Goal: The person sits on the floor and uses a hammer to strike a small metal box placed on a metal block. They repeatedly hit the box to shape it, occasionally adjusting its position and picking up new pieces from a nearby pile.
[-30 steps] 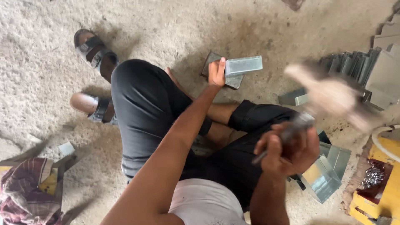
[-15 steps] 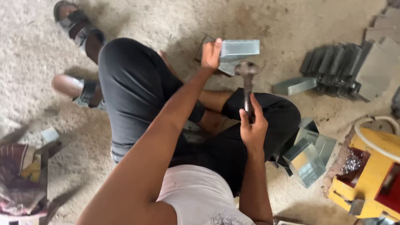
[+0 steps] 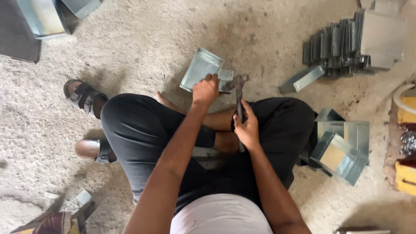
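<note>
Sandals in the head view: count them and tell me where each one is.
2. One black sandal lies on the floor left of the person's bent knee; the other sandal lies just below it, beside the black trouser leg. More could be hidden under the legs.

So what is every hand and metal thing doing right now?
left hand: pressing the metal tray down
metal tray: lying tilted on the floor
right hand: gripping the hammer
hammer: head down at the tray's edge
stacked metal pieces: standing in a row
sandals: lying unworn
</note>
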